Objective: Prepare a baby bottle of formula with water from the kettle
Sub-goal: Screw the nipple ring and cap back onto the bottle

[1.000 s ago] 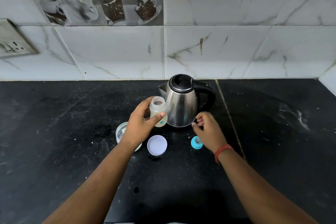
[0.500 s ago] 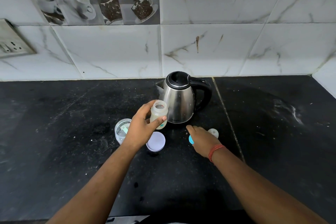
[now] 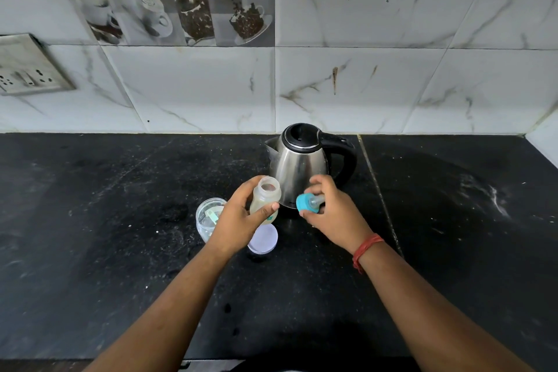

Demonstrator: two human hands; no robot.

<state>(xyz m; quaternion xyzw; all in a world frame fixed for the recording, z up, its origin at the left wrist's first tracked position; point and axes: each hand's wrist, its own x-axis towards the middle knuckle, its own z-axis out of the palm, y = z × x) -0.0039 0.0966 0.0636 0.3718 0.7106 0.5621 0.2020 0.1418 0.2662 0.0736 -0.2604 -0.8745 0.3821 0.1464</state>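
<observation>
Between your two hands, above the black counter (image 3: 90, 251), the open baby bottle and its teat cap face each other.

Your left hand (image 3: 241, 220) has its fingers and thumb curled round the bottle (image 3: 265, 199), which stands nearly upright with its mouth uncovered and a pale liquid in its lower part. Your right hand (image 3: 335, 214) pinches the blue teat cap (image 3: 305, 204), tipped on its side with the blue ring turned toward the bottle, close to it but not touching. Just behind both hands stands the steel kettle (image 3: 302, 163), lid on, spout to the left and black handle to the right. Left of your left hand sits a clear jar (image 3: 206, 217) with a small scoop inside, partly hidden by the wrist. Below that hand, a white lid (image 3: 264, 240) lies flat on the counter. A red thread band (image 3: 367, 249) circles your right wrist.
</observation>
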